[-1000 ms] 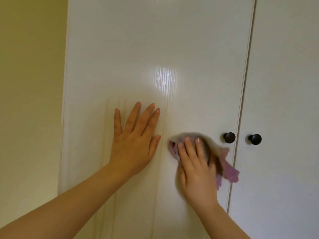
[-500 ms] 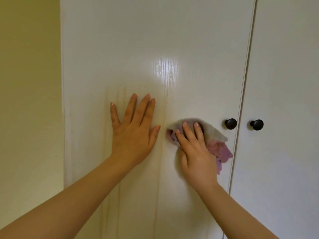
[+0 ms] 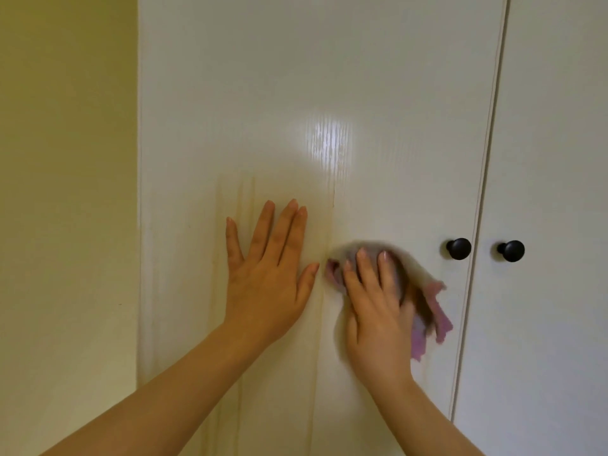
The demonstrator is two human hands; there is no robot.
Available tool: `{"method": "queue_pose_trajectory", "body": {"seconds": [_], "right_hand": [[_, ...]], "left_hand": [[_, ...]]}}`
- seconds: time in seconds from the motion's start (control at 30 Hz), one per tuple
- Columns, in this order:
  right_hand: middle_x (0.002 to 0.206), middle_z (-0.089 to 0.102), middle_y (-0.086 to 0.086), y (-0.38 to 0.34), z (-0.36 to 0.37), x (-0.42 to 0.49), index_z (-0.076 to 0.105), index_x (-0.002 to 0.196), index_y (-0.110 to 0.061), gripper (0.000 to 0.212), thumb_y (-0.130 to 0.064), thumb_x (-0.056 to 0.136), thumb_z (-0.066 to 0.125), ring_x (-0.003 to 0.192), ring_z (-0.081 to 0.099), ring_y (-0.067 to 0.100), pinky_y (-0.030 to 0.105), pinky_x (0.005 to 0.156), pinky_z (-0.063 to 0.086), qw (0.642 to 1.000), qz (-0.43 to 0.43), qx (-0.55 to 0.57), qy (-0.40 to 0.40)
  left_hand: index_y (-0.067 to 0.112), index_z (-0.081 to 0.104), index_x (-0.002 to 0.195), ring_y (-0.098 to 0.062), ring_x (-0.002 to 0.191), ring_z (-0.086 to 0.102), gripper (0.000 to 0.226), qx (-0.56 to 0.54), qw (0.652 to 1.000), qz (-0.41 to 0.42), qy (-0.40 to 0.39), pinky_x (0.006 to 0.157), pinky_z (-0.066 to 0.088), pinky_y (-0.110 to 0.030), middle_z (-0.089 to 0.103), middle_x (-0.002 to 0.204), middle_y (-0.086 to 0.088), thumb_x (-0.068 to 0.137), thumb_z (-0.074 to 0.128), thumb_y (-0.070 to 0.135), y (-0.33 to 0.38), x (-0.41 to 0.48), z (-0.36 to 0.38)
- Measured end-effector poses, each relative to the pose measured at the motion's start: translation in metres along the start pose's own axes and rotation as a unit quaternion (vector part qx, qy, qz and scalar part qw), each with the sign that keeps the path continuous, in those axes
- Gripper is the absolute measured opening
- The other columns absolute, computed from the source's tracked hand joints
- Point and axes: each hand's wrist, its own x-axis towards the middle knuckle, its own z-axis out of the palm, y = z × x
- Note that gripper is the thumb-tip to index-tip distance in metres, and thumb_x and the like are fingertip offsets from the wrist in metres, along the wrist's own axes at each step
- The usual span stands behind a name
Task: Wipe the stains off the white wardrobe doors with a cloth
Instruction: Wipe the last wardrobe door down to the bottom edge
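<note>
Nearest us, two bare forearms reach up from the bottom edge. Our left hand (image 3: 266,274) lies flat on the left wardrobe door (image 3: 362,77), fingers spread and straight, bracing it. Our right hand (image 3: 375,311) presses a grey-and-pink cloth (image 3: 439,317) against the same door, fingers laid fairly straight over it rather than pinching; the thumb is hidden. The cloth, blurred, sits just beside the left thumb and short of the black knob (image 3: 459,249). Pale yellow-brown streaks (image 3: 245,199) run down the panel under and beside the left hand, one along the cloth's left edge. We judge the job early to midway: the patch between cloth and knob looks clean, while the streaks are yet to be wiped. Beyond, the right door (image 3: 559,126) shows no marks we can make out.
</note>
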Motion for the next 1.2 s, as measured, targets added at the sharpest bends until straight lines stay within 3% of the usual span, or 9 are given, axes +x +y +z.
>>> {"method": "queue_pose_trajectory", "body": {"seconds": [0.13,0.23,0.4,0.57,0.8,0.87,1.03,1.1,1.2], "right_hand": [[0.155,0.011,-0.014,-0.007,0.006,-0.038,0.038,0.136,-0.020,0.059,-0.004,0.078,0.031,0.143,0.006,0.010,0.019,0.077,0.045,0.997,-0.047,0.059,-0.024],[0.144,0.041,0.001,-0.017,-0.005,0.042,0.052,0.128,-0.014,0.057,-0.006,0.076,0.029,0.138,0.023,0.020,0.023,0.052,0.051,0.997,-0.036,0.064,-0.005],[0.150,0.029,-0.004,-0.009,-0.018,0.136,0.041,0.140,-0.021,0.053,-0.004,0.090,0.034,0.142,0.013,0.017,0.050,0.099,0.031,0.997,0.071,0.023,-0.004],[0.136,0.049,0.010,-0.009,-0.008,0.078,0.056,0.126,-0.007,0.055,-0.004,0.078,0.028,0.134,0.028,0.023,0.045,0.073,0.051,0.999,-0.031,0.029,0.013],[0.150,0.030,-0.004,-0.011,-0.027,0.169,0.043,0.138,-0.021,0.053,-0.002,0.090,0.035,0.142,0.013,0.018,0.047,0.101,0.029,0.997,0.057,0.056,0.009],[0.145,0.041,0.000,-0.014,-0.018,0.131,0.048,0.133,-0.020,0.056,-0.005,0.081,0.035,0.138,0.022,0.021,0.052,0.091,0.036,1.000,0.011,0.013,-0.005],[0.134,0.050,0.003,-0.001,-0.020,0.095,0.057,0.123,-0.018,0.052,-0.004,0.079,0.033,0.130,0.029,0.014,0.028,0.052,0.050,0.981,-0.178,0.054,-0.043],[0.141,0.044,-0.001,-0.004,-0.032,0.149,0.055,0.129,-0.020,0.054,-0.010,0.082,0.032,0.137,0.021,0.011,0.038,0.075,0.050,0.993,-0.094,0.055,-0.054],[0.147,0.037,-0.001,-0.012,-0.029,0.179,0.047,0.135,-0.022,0.063,-0.012,0.077,0.026,0.141,0.018,0.023,0.049,0.108,0.019,0.999,-0.010,0.017,-0.044]], "left_hand": [[0.006,0.023,0.144,-0.024,0.137,0.024,0.066,0.001,1.000,0.014,-0.007,0.111,0.003,-0.053,0.029,0.151,-0.008,0.090,0.036,0.042,-0.009,-0.004,-0.003],[0.006,0.025,0.143,-0.022,0.137,0.026,0.064,0.006,1.000,0.018,-0.013,0.110,0.003,-0.053,0.032,0.148,-0.009,0.090,0.035,0.041,-0.015,0.000,-0.005],[0.007,0.027,0.142,-0.022,0.137,0.027,0.060,0.019,0.999,0.021,-0.019,0.109,0.006,-0.059,0.039,0.147,-0.010,0.093,0.033,0.041,-0.014,0.000,-0.004],[0.008,0.035,0.140,-0.021,0.133,0.033,0.057,0.018,0.999,0.037,-0.010,0.109,0.006,-0.061,0.046,0.143,-0.009,0.093,0.035,0.040,-0.021,0.003,-0.007],[0.008,0.037,0.139,-0.024,0.132,0.034,0.050,0.037,0.997,0.057,0.045,0.107,0.010,-0.063,0.046,0.143,-0.009,0.095,0.035,0.032,-0.029,0.036,-0.011],[0.008,0.036,0.139,-0.024,0.133,0.033,0.049,0.027,0.997,0.052,0.054,0.107,0.009,-0.063,0.046,0.143,-0.010,0.094,0.035,0.029,-0.030,0.043,-0.014],[0.009,0.035,0.139,-0.024,0.133,0.032,0.048,0.037,0.997,0.055,0.043,0.107,0.008,-0.061,0.045,0.144,-0.010,0.095,0.032,0.028,-0.042,0.044,-0.016],[0.008,0.036,0.139,-0.025,0.134,0.031,0.049,0.035,0.997,0.048,0.041,0.107,0.007,-0.061,0.045,0.144,-0.011,0.095,0.031,0.028,-0.043,0.049,-0.015],[0.008,0.035,0.139,-0.025,0.135,0.030,0.047,0.022,0.998,0.029,0.053,0.108,0.005,-0.060,0.043,0.145,-0.011,0.097,0.030,0.028,-0.042,0.052,-0.017]]}}
